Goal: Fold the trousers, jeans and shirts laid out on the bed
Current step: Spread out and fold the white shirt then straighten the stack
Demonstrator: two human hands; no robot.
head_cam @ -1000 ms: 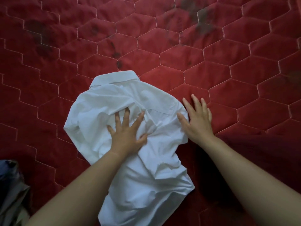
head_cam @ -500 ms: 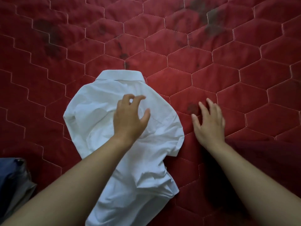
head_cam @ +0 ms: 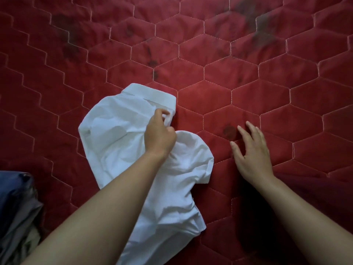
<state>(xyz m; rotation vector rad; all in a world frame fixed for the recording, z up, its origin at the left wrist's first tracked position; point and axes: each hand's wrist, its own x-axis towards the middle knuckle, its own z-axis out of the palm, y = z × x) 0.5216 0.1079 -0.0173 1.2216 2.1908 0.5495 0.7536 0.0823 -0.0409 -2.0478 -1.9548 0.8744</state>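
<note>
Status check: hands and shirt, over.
Left hand pinching white shirt near collar. Right hand open on red quilt. Shirt crumpled, unfolded. Nothing blocking.

A red hexagon-quilted bed cover (head_cam: 229, 77) carries a crumpled white collared shirt (head_cam: 114, 142) under the left hand (head_cam: 158, 134), with a heap of blue and grey clothes (head_cam: 15, 207) farther left.

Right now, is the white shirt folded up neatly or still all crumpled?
Still crumpled. The white shirt lies bunched and wrinkled on the red bedcover, edges uneven. The left hand pinches cloth near the collar.
</note>
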